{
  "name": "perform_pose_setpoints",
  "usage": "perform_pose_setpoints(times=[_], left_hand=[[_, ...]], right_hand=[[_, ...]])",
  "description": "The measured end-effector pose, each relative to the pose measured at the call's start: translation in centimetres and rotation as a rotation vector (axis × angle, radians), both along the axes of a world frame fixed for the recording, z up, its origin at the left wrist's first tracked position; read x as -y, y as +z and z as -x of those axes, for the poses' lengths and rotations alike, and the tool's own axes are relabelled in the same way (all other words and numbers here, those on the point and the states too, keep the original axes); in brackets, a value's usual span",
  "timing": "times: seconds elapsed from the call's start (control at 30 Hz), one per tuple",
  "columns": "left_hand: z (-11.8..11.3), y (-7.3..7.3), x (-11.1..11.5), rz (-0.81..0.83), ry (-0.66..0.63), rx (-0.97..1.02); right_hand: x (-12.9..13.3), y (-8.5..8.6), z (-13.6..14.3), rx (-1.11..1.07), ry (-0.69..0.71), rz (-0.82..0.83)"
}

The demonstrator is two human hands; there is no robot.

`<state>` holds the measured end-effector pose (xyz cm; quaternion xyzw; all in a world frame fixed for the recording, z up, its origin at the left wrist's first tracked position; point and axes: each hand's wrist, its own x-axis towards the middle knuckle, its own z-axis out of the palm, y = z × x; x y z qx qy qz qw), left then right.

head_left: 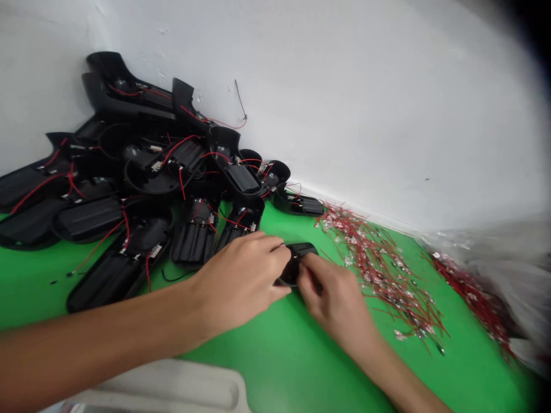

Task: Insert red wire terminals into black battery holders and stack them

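Observation:
A black plastic housing (305,249) lies on the green tabletop between my two hands, partly covered by them. My left hand (252,267) is curled over its left end, with the fingertips hidden behind the hand. Over the right side of the housing, my right hand (329,284) has its thumb and fingers pinched together inside the shell. Whatever sits in that pinch is too small or hidden to make out. Just left of my left hand stand more black housings (196,235) with red wires.
Many black housings with red wires (142,155) are heaped at the left against the white wall (344,103). Right of my hands spreads a pile of red wires with small metal parts (379,269). A wire bundle (469,298) lies by clear plastic (516,281). A pale tray (185,384) is in front.

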<state>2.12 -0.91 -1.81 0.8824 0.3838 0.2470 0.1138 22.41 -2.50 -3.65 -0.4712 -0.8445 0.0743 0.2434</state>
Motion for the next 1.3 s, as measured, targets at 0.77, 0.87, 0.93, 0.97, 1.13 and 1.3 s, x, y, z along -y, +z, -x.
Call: perform_pose_setpoints(times=[0.77,0.87,0.93,0.97,1.13,1.3], left_hand=[[-0.4,-0.2,0.3,-0.056,-0.016,-0.028],[-0.4,-0.4,0.4,-0.092,-0.024,-0.042],[-0.5,-0.5,0.5,-0.127,-0.03,-0.052],[-0.5,-0.5,0.5,-0.139,-0.03,-0.055],[-0.1,-0.4,-0.3,-0.106,-0.001,-0.059],[0.3,-0.1,-1.1,-0.049,0.043,-0.068]], right_hand=[[0.7,-0.3,0.0,0.121,-0.046,-0.028],[1.0,0.0,0.0,0.153,-0.048,-0.003],[1.1,0.2,0.1,0.175,-0.049,0.0],[1.0,0.3,0.2,0.187,-0.05,-0.001],[-0.3,0.2,-0.1,0.147,-0.019,0.032],[-1.6,-0.6,-0.8,-0.153,-0.05,0.098]])
